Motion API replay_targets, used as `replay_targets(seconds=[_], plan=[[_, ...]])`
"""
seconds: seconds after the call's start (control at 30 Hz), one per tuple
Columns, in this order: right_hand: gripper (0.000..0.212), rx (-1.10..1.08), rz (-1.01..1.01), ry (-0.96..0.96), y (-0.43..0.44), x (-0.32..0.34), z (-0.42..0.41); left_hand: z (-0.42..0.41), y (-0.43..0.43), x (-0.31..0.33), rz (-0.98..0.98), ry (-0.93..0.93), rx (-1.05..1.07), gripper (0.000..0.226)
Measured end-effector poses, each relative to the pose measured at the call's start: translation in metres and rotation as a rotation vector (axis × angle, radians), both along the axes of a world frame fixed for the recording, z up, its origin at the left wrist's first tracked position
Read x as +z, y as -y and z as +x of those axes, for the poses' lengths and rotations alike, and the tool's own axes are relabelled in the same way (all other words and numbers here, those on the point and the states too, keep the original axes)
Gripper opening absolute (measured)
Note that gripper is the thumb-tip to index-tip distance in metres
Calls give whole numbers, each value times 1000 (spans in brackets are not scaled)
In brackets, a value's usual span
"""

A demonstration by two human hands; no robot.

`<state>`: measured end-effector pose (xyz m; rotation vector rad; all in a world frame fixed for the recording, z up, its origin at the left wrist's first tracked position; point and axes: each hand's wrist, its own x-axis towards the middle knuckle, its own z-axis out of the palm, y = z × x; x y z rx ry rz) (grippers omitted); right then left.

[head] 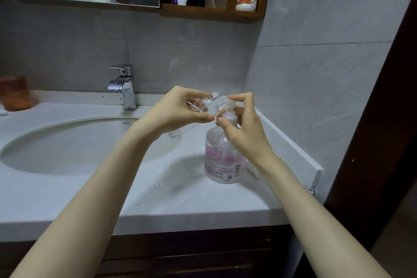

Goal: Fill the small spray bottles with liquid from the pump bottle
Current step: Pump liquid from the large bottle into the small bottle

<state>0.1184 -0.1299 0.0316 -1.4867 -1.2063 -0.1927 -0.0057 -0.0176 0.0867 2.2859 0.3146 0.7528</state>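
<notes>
Left fingers (203,117) around small spray bottle (204,106), right fingers (239,97) on pump bottle (222,160).

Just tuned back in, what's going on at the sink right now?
A person is working at the vanity counter. The left hand holds a small clear bottle tilted at the nozzle of the pump bottle, which stands on the counter. The right hand has a finger on the pump head. No liquid flow is visible.
</notes>
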Motion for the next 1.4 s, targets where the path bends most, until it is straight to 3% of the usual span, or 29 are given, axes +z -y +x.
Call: replay_targets(seconds=[0.23, 0.37, 0.43, 0.7, 0.83, 1.17, 1.4], plan=[[39, 19, -5, -35, 1, -3, -2, -2, 1, -3, -19, 1, -6, 50], [25, 166, 61, -366, 1, 5, -3, -6, 2, -2, -28, 6, 2, 49], [36, 132, 1, -458, -3, 14, -1, -7, 3, 0, -10, 6, 6, 48], [47, -65, -174, -482, -16, 29, -7, -5, 3, 0, -22, 16, -2, 48], [43, -66, -148, -459, -20, 27, -5, -2, 1, -2, -66, 49, -25, 40], [42, -36, -96, -398, -24, 19, 2, 1, 0, -4, -60, 19, -35, 45], [64, -97, -142, -437, -22, 21, -1, -6, 4, -1, -60, 13, -30, 43]])
